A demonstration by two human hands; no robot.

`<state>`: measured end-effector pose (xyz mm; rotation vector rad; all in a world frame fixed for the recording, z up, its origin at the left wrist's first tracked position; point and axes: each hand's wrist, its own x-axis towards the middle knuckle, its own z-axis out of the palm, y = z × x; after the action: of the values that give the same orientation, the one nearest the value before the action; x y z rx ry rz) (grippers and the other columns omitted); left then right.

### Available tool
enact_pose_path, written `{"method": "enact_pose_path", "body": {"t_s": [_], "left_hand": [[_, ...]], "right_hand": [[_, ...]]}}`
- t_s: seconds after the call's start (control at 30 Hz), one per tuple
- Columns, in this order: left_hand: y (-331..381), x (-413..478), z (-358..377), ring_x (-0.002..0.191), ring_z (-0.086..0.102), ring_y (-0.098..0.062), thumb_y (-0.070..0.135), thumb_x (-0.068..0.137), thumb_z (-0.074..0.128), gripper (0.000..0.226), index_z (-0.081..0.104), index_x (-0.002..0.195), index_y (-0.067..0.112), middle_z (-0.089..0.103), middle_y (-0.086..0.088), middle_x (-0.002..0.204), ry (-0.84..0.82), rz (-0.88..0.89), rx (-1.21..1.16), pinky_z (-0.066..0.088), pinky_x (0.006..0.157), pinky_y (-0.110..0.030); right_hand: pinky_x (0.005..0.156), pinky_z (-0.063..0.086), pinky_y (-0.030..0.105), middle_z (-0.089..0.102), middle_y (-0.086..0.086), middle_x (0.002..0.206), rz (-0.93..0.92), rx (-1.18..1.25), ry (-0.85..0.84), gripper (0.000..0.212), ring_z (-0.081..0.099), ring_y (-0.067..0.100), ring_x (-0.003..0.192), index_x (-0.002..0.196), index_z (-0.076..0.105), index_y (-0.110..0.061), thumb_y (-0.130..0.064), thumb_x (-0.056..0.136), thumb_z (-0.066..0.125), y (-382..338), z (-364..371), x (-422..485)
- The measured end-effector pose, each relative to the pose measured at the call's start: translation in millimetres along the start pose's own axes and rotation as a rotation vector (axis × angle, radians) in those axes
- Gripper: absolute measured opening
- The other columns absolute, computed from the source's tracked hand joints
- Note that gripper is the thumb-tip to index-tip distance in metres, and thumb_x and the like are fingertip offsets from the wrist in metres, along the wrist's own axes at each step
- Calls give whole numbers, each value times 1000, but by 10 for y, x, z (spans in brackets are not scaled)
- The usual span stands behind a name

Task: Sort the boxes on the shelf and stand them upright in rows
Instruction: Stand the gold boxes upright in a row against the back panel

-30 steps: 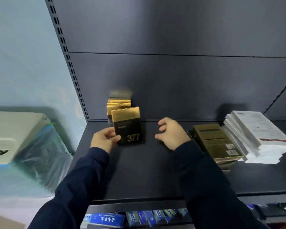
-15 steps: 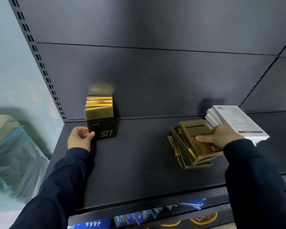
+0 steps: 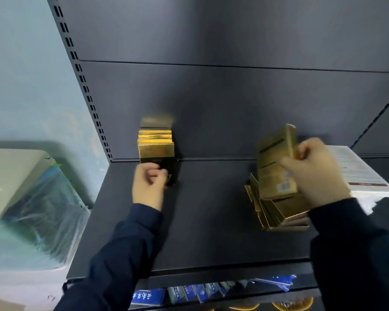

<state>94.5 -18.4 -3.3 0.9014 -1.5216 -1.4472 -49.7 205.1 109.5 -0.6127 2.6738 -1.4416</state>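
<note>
Right hand [image 3: 314, 173] has lifted 1 gold box [image 3: 275, 162] off its pile.

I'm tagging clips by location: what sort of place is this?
Probably a shop or stockroom: a dark metal shelf with a slotted upright, gold boxes stood in a row on it, and blue packets on the shelf below.

Blur and covered faces on the shelf [image 3: 211, 221]

The left grip [image 3: 147, 187] covers the front upright box's [image 3: 156, 151] lower face, hiding most of its number; whether it pinches is unclear. The right grip [image 3: 312, 173] and its gold box [image 3: 274, 167] are motion-blurred, masking part of the white stack [image 3: 364, 173]. The near blue packs' [image 3: 189, 295] print is unreadable.
</note>
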Motion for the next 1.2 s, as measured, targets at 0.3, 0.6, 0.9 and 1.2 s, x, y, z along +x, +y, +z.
{"method": "enact_pose_path", "body": {"t_s": [0.3, 0.6, 0.9, 1.2], "left_hand": [[172, -447, 143, 82, 67, -14, 9, 91, 55, 17, 61, 107, 9, 69, 2, 83, -379, -224, -223, 54, 76, -25], [35, 60, -398, 105, 62, -30, -4, 86, 58, 31, 57, 113, 11, 65, -14, 113, -348, -202, -268, 51, 92, -48], [-46, 358, -602, 100, 66, -18, 11, 87, 62, 28, 64, 111, 26, 71, -1, 104, -297, -44, 161, 53, 91, -36], [-235, 504, -485, 77, 55, 2, 10, 84, 66, 27, 61, 109, 17, 61, 10, 86, -61, -72, 208, 50, 72, -17]], "right_hand": [[75, 46, 21, 52, -6, 100, -569, -209, -157, 26, 53, 13, 92, 100, 56, -22, -19, 77, 67, -73, 1497, -720], [87, 43, 21, 51, -5, 121, -43, 236, -495, 51, 53, 10, 106, 127, 50, -20, -15, 81, 72, 117, 1676, -352], [75, 57, 29, 58, 3, 100, 52, 294, -616, 20, 62, 19, 95, 103, 55, -15, -2, 89, 60, 164, 2126, -171], [88, 55, 42, 56, -9, 93, 15, 156, -466, 19, 61, 15, 91, 101, 54, -23, -9, 89, 60, 206, 2419, -55]]}}
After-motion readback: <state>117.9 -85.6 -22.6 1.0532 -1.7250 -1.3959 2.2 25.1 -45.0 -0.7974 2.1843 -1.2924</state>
